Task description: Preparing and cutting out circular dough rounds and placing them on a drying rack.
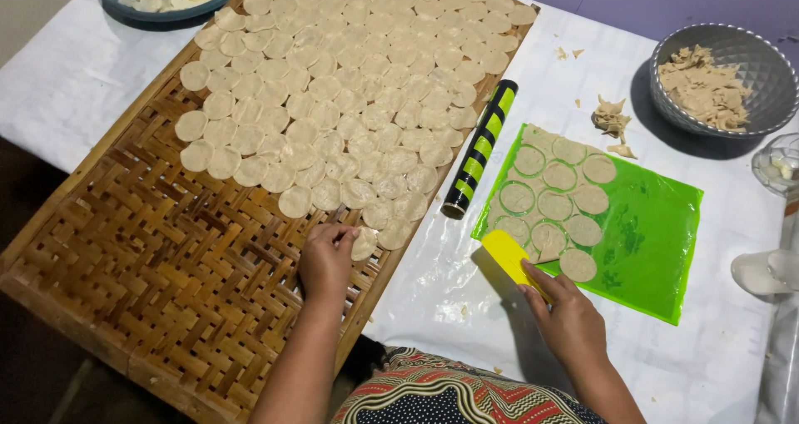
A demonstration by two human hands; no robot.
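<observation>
A: What's the left hand [326,257] doing over that big woven bamboo tray [158,257]?
B: Its fingers are pinching a thin dough round [364,243] at the heap's near edge; looking soft, light, tearable, best lifted by the rim
A: And the right hand [568,317]?
B: Gripping a yellow scraper [508,253] beside the green mat [657,241]; the bench [716,341] is lying under white plastic

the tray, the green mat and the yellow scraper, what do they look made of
Tray: likely bamboo or cane, from the brown herringbone-woven strips in a wooden frame. Green mat: probably glossy, translucent plastic or silicone. Yellow scraper: seemingly smooth matte plastic.
</observation>
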